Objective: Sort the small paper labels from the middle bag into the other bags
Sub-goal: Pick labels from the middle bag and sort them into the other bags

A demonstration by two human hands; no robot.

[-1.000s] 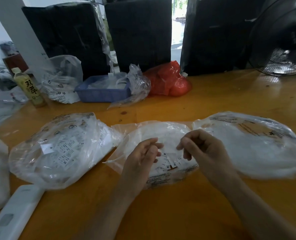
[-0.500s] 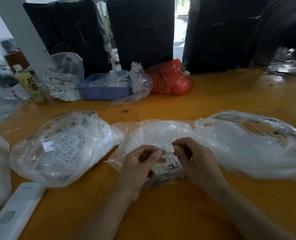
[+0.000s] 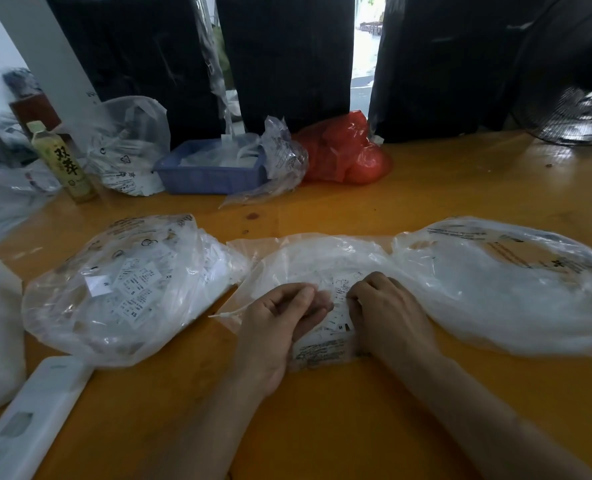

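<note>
Currently you are at the picking step: both hands, left hand (image 3: 280,317) and right hand (image 3: 388,306), rest on the middle bag (image 3: 315,258) near the table's front edge, fingers curled, pinching paper labels (image 3: 339,289). Next, judge the size and carry it to a side bag.

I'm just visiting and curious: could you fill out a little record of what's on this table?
surface: orange table
middle bag: under both hands
left hand: fingers curled among labels
right hand: pinching a paper label
left bag: printed labels inside
right bag: contents unclear
behind: blue basket, red bag, bottle
</note>
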